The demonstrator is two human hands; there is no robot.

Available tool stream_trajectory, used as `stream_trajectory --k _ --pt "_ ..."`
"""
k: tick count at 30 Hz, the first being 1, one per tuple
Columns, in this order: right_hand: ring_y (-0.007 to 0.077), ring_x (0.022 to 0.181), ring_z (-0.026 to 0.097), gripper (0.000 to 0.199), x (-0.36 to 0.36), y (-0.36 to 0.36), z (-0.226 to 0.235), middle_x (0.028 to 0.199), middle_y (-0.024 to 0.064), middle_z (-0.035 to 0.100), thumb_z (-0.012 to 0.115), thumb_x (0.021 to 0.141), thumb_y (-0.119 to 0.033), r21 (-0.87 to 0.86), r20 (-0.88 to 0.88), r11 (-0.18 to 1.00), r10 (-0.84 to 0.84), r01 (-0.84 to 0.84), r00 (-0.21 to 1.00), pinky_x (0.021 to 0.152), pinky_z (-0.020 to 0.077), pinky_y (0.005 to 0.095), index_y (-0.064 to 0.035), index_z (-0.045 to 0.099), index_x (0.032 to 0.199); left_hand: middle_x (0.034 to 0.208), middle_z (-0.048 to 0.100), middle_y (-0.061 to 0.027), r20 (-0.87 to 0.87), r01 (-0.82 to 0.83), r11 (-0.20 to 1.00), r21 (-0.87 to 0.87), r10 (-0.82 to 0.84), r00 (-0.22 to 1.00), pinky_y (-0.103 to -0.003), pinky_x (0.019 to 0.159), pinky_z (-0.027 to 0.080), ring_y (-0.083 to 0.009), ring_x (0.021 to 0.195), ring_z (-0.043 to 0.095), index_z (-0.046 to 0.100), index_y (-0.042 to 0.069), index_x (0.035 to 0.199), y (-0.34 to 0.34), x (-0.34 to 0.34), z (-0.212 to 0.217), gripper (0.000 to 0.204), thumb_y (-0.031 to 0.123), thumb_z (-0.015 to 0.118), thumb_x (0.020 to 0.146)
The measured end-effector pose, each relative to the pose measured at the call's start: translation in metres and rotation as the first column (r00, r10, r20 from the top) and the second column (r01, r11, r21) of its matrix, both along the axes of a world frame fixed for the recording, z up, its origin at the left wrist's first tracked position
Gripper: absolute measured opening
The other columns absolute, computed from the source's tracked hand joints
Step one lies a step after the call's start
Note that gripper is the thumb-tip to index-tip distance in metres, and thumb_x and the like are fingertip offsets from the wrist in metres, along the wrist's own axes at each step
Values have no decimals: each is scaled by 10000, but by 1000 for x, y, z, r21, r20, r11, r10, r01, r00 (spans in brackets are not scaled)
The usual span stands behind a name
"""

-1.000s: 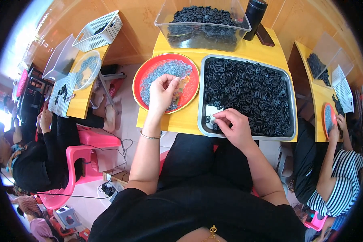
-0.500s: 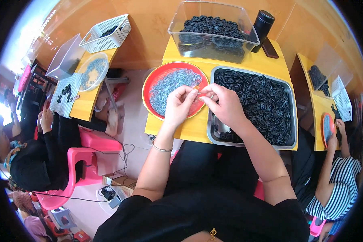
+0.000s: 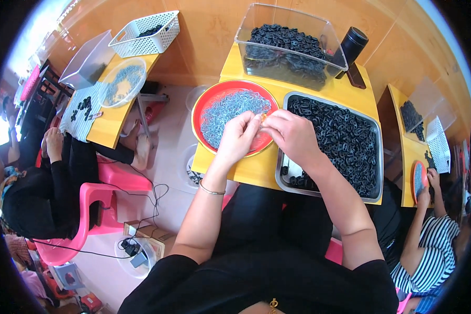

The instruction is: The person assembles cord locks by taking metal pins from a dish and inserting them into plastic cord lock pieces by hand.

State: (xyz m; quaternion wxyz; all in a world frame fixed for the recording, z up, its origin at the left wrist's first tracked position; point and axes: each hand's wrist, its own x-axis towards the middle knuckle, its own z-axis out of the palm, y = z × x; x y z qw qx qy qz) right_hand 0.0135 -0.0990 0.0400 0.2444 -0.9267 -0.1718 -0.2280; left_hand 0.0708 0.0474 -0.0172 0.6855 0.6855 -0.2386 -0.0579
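The fingertips of the left hand (image 3: pixel 239 137) and the right hand (image 3: pixel 293 137) meet and pinch one small orange piece (image 3: pixel 264 118) over the red bowl (image 3: pixel 201 107), at its 3 o'clock rim. Black rings fill the metal tray (image 3: pixel 378 152) at 3 o'clock from the hands. I think the piece may slip and get lost among the grey parts (image 3: pixel 227 111), because the pinch is so small.

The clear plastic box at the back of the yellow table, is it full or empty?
Roughly half full. The clear box has no lid, and a heap of small black pieces lies inside, well below its rim.
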Motion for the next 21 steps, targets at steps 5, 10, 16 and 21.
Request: stream_trajectory --k 5,10,16,21 --pt "249 671 603 63 3 -3 -2 771 46 593 619 758 -148 28 7 1000 -2 2 1000 566 486 349 -109 614 808 551 449 18 -33 40 999 1 -39 999 -227 466 341 -44 508 405 514 16 699 2 -1 2 257 163 507 910" --pt "234 644 607 83 3 -6 -1 773 77 612 640 758 -129 56 29 997 -62 60 998 569 478 304 -62 630 806 618 530 -4 152 -218 906 363 173 973 -226 524 409 -63 542 478 583 10 780 7 0 10 164 131 541 884" --pt "97 589 567 109 -2 -16 -4 714 52 587 581 841 -121 444 -449 892 142 82 882 538 439 241 -15 608 841 846 569 -39 56 106 988 -113 -101 993 -200 634 421 -67 718 522 639 10 956 -1 -6 12 144 17 605 816" --pt "69 578 539 163 -20 -22 -7 695 12 600 540 881 -148 681 -482 720 304 133 822 552 436 220 -2 611 867 819 567 -22 73 232 961 -150 -223 972 -192 608 412 -50 688 514 647 -4 927 -3 -9 12 128 15 627 802"
